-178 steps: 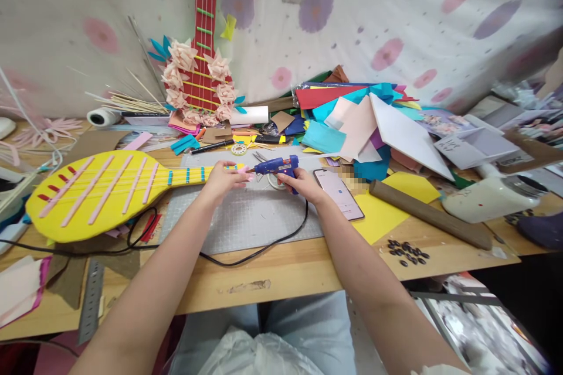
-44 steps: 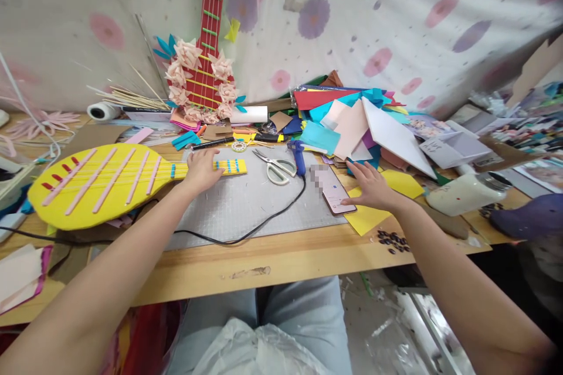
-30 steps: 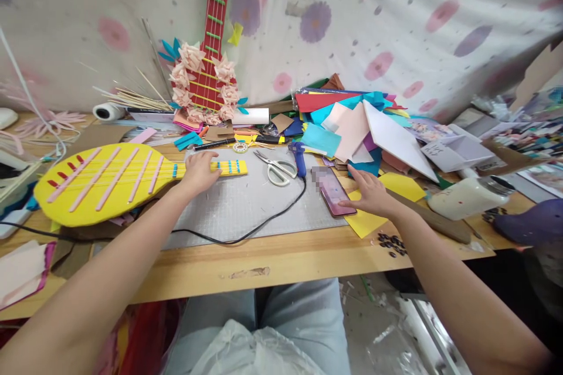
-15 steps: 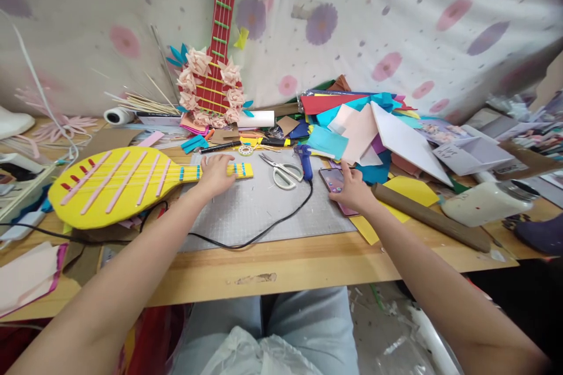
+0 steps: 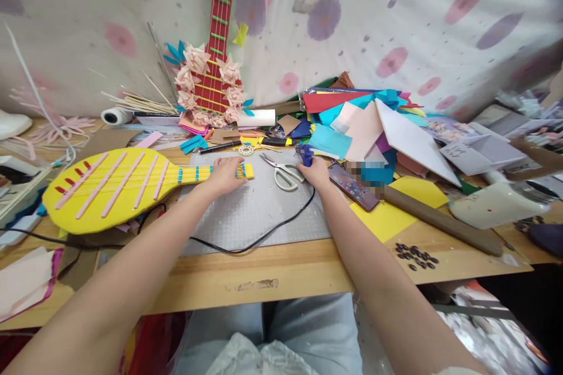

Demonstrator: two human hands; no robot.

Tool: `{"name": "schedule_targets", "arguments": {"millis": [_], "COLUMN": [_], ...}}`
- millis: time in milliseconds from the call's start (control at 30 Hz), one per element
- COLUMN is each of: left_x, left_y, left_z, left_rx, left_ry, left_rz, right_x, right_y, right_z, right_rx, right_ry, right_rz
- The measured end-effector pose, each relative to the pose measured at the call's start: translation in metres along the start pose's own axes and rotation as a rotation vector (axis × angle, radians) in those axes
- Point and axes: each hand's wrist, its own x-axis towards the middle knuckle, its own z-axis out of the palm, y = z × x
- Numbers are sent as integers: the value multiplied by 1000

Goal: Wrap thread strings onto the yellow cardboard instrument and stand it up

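Observation:
A yellow paper guitar (image 5: 109,187) with pink strips and blue frets lies on the left of the desk. My left hand (image 5: 225,174) rests on its neck near the tip, fingers bent over it. My right hand (image 5: 315,172) is closed round the blue glue gun (image 5: 305,154), which lies on the grey cutting mat (image 5: 255,211). Scissors (image 5: 281,170) lie between the two hands. A phone (image 5: 354,186) sits just right of my right hand.
A heap of coloured paper sheets (image 5: 365,123) fills the back right. A red paper guitar (image 5: 213,53) leans on the flowered cloth. The glue gun's black cord (image 5: 259,237) crosses the mat. A cardboard tube (image 5: 440,222), yellow paper (image 5: 387,217) and dark seeds (image 5: 413,255) lie at right.
My right hand left the phone, moved left and closed on the glue gun. The phone now lies turned at an angle. My left hand stayed on the guitar neck.

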Motion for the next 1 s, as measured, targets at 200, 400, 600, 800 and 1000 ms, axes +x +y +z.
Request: {"name": "schedule_targets", "arguments": {"millis": [200,400,600,800,1000], "left_x": [8,9,9,15,22], "left_y": [-6,-6,-3,-8,-14], "left_z": [2,0,0,-1,-4], "left_rx": [-93,-159,-183,-261,-316], "left_ry": [-17,-45,-34,-56,-104], "left_rz": [25,-9,-17,-52,-34], "right_x": [-6,-23,-37,-44,-45], "right_y": [1,-5,-16,-29,-38], "right_z": [-2,-11,-18,-12,0], "right_rx": [304,859,648,604,591], "right_ry": [110,-418,-599,-644,-611], "right_rz": [4,-95,-91,-150,-73]}}
